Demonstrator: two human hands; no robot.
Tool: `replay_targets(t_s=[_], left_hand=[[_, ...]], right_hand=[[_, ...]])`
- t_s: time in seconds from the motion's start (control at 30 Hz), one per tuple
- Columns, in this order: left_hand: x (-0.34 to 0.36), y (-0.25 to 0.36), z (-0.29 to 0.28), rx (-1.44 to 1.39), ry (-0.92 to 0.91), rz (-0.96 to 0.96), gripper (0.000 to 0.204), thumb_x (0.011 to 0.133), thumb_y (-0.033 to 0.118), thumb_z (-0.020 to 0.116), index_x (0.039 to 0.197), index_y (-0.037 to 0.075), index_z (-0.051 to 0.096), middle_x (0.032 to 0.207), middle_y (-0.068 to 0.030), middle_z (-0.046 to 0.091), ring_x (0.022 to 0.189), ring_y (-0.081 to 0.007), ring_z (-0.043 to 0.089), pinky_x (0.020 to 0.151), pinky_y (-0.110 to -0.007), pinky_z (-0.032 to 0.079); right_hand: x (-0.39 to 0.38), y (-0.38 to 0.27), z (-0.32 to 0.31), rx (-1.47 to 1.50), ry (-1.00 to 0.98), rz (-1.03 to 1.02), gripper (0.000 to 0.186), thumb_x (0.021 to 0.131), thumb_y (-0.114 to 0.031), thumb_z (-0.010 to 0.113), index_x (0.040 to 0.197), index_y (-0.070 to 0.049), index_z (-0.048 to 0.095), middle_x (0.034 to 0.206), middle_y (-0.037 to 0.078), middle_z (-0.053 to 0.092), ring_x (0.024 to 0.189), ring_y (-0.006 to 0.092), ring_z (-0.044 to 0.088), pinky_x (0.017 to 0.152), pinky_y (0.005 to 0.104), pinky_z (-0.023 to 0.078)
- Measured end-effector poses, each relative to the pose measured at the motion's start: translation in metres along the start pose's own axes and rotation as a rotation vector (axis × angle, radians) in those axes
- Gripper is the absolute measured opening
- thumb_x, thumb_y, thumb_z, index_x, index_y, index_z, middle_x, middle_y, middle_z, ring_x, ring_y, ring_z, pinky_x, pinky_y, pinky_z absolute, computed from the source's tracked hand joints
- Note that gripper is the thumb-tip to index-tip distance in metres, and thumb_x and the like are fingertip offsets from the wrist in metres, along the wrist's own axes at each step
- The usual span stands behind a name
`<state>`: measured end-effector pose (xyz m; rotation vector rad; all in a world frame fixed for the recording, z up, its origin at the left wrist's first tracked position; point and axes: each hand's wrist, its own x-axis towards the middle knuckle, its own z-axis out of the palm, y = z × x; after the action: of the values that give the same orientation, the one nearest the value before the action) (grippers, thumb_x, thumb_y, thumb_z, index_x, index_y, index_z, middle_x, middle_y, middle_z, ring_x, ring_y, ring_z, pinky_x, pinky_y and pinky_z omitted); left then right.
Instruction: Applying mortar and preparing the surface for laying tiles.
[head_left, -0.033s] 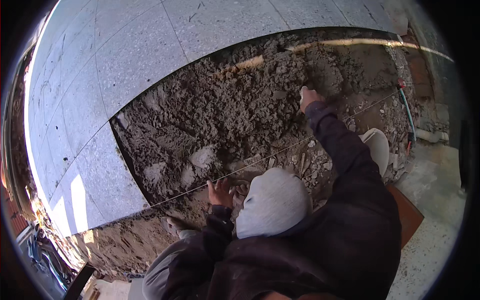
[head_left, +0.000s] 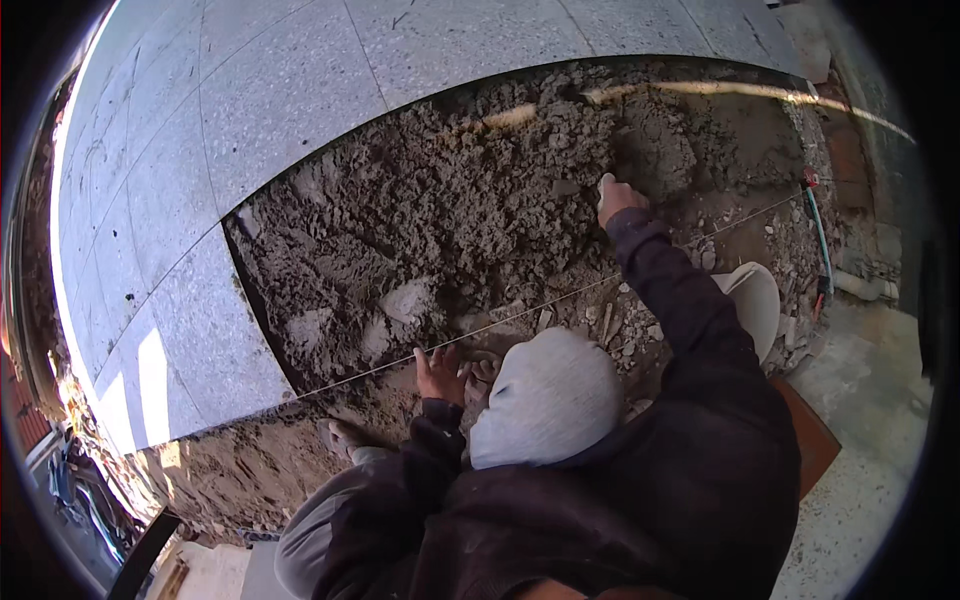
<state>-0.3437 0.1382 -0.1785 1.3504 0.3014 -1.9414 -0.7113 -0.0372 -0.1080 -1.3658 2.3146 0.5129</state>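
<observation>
My right hand (head_left: 618,197) reaches far forward into a heap of damp grey mortar (head_left: 450,210), fingers curled against it; a pale tip shows at its top and I cannot tell whether it holds anything. My left hand (head_left: 440,372) rests flat on the rubble at the near edge of the mortar bed, fingers spread and holding nothing. A taut string line (head_left: 560,300) runs across the bed, passing just above my left hand and under my right sleeve. My grey face covering (head_left: 545,395) and dark jacket fill the lower middle.
Laid grey stone slabs (head_left: 300,90) border the mortar bed on the far and left sides. A white bucket (head_left: 755,300) sits by my right arm, a green and red tool (head_left: 820,240) lies further right, and a rust-brown board (head_left: 815,440) lies near.
</observation>
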Motion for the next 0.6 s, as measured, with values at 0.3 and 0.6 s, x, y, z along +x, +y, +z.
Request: replay_targets(t_s=[0.3,0.6], left_hand=[[0.002,-0.004,0.041,-0.305,0.026,0.005,0.109,0.068,0.072,0.046,0.135,0.003,-0.006,0.140,-0.0217,0.006,0.130,-0.0358,0.009,0.102,-0.050,0.015],[0.014,0.007,0.044,-0.446,0.020,0.084,0.112,0.069,0.072,0.044,0.134,-0.001,-0.010,0.140,-0.0223,0.003,0.129,-0.0389,0.007,0.100,-0.056,0.015]], right_hand=[[-0.073,-0.065,0.064,0.003,0.155,-0.260,0.030,0.077,-0.022,0.054,0.101,-0.006,0.044,0.091,0.019,0.058,0.084,0.0373,0.057,0.071,0.0468,0.045],[-0.138,-0.130,0.135,-0.057,0.109,-0.657,0.018,0.080,-0.017,0.049,0.091,-0.005,0.043,0.088,0.014,0.054,0.076,0.0301,0.060,0.065,0.0419,0.047]])
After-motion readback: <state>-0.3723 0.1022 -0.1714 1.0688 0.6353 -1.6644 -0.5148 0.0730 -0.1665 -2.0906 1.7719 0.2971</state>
